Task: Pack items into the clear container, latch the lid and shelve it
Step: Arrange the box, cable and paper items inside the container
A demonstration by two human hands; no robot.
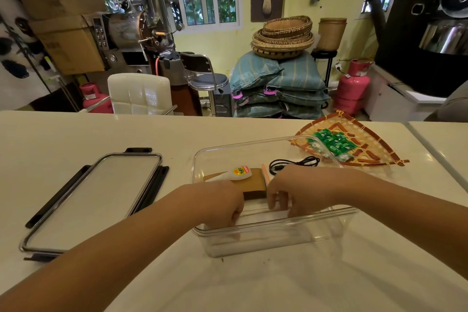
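The clear container [276,233] stands on the white table in front of me. Both hands reach down inside it. My left hand [222,204] and my right hand [288,195] are closed on the two ends of a brown cardboard box [253,185] near the container's floor. A white glue bottle with a red and yellow label [239,173] lies on top of the box. A thin orange stick [265,172] shows behind it. The container's lid [93,197], clear with black latches, lies flat to the left.
A black USB cable [293,162] lies behind the container. A woven fan-shaped tray [374,152] with several green packets [334,142] sits at the back right. Beyond the table's far edge are a white chair [139,94], a stool and machinery.
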